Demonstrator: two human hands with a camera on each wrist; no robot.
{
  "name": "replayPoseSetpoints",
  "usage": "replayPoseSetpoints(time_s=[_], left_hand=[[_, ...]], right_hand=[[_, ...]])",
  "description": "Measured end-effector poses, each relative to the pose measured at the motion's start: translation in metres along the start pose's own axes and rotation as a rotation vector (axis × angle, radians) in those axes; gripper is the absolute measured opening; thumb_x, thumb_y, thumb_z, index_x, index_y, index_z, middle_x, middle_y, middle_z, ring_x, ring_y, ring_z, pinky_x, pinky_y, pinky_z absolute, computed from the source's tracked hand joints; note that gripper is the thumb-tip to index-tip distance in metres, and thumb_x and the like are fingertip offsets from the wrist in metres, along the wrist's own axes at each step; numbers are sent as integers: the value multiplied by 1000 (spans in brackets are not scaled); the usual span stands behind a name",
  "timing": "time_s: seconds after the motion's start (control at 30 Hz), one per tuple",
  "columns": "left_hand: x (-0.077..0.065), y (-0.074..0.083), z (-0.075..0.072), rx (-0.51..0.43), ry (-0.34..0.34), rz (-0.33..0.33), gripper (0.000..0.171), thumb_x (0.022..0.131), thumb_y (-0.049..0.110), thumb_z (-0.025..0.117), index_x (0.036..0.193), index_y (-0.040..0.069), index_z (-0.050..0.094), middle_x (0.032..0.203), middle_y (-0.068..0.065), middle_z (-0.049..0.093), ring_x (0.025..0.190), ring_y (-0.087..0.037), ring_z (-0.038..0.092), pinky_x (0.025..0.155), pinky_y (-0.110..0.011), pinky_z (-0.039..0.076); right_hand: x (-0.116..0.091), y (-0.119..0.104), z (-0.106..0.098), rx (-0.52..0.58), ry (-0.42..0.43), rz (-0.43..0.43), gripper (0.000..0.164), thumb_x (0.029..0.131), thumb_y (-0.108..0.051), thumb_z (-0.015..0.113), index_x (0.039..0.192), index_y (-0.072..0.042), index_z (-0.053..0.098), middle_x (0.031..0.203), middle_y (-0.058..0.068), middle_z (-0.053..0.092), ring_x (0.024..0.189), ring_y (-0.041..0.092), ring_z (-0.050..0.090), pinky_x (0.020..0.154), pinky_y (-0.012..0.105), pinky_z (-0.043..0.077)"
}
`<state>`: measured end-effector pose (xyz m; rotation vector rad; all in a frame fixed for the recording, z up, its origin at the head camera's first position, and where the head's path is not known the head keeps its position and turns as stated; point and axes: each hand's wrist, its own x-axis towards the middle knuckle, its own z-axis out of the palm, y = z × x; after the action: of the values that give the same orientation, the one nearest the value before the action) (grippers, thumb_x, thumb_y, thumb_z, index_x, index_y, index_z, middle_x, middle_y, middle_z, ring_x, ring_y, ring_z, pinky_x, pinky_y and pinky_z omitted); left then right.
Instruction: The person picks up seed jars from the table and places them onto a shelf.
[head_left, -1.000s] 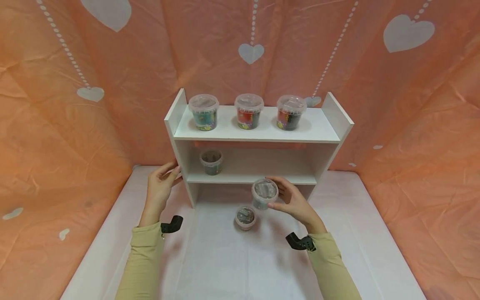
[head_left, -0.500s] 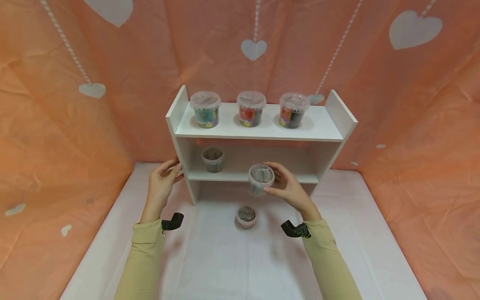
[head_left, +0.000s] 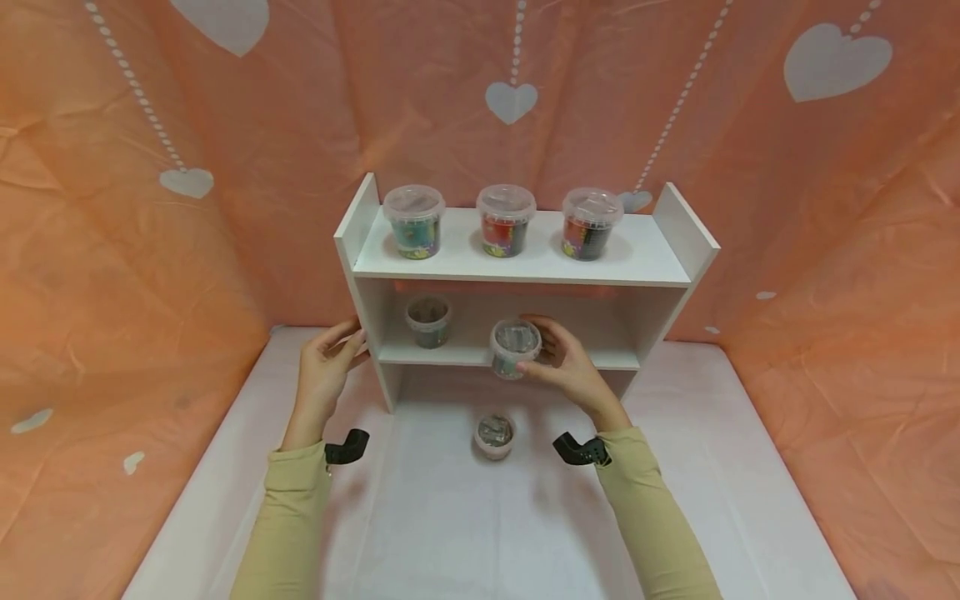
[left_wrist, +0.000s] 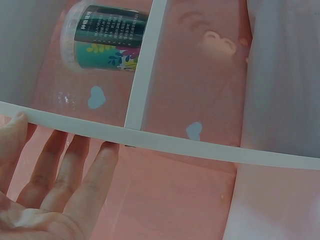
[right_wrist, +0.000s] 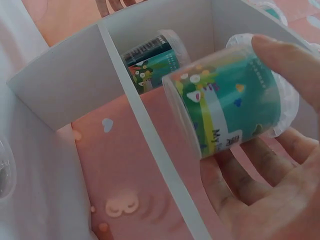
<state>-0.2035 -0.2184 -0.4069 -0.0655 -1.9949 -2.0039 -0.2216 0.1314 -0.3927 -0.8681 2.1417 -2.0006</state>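
My right hand (head_left: 573, 371) grips a small clear plastic tub (head_left: 515, 350) with a lid, holding it at the front of the white shelf unit's (head_left: 525, 267) middle board. The right wrist view shows the tub's green printed label (right_wrist: 235, 100), with the thumb on one side and fingers on the other. A similar tub (head_left: 429, 322) stands on that board at the left. My left hand (head_left: 322, 375) touches the outer left side panel of the unit, fingertips (left_wrist: 107, 150) against it and fingers fairly straight. A third tub (head_left: 494, 437) stands on the table below.
Three larger lidded tubs, one green (head_left: 415, 223), one red (head_left: 506, 222) and one red and black (head_left: 591, 225), stand on the top board. A white cloth covers the table (head_left: 435, 525). Orange fabric (head_left: 225, 250) with white hearts hangs behind and at both sides.
My right hand has carried its tub up and slightly left, from before the unit to the middle board's front. My left hand has stayed at the side panel.
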Motion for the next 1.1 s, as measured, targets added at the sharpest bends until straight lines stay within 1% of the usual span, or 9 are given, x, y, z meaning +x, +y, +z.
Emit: replayPoseSetpoints(time_s=[0.1,0.3,0.53,0.77,1.0,1.1], left_hand=[[0,0,0,1,2,1,42,94,10,62,129,-10,54,115,-3,61,95,-8,64,85,-40,52],[1,0,0,-3,-1,10,42,94,11,62,129,-11,53,116,-4,60,96,-9,63,84,-36,54],[-1,0,1,15,1,2,41,95,11,61,130,-9,53,119,-7,60,97,-9,63,85,-39,53],[-3,-1,0,26,-2,-20,43,94,13,62,131,-8,53,123,-13,58,98,-9,62,85,-36,53],[-1,-1,1,10,-3,0,42,94,11,61,129,-10,53,118,-7,60,97,-9,63,85,-38,53],[-1,0,1,15,-5,-1,42,95,11,61,129,-10,53,121,-10,59,98,-9,63,85,-39,53]], right_hand=[[1,-4,2,-8,23,11,66,84,6,69,142,2,38,134,20,49,119,30,49,102,43,41],[4,-4,3,-3,54,22,67,83,10,68,142,3,37,135,22,47,120,33,48,104,46,39],[9,2,3,-22,62,13,69,83,10,68,143,5,36,135,24,47,119,32,49,103,47,39],[12,6,5,-50,83,11,69,83,7,69,143,4,35,136,25,46,118,34,49,101,50,40],[17,4,5,-83,116,26,68,83,4,72,142,2,38,134,25,48,117,34,50,101,49,41],[18,3,5,-92,115,30,68,83,4,72,142,2,38,133,25,48,117,34,50,100,48,42]])
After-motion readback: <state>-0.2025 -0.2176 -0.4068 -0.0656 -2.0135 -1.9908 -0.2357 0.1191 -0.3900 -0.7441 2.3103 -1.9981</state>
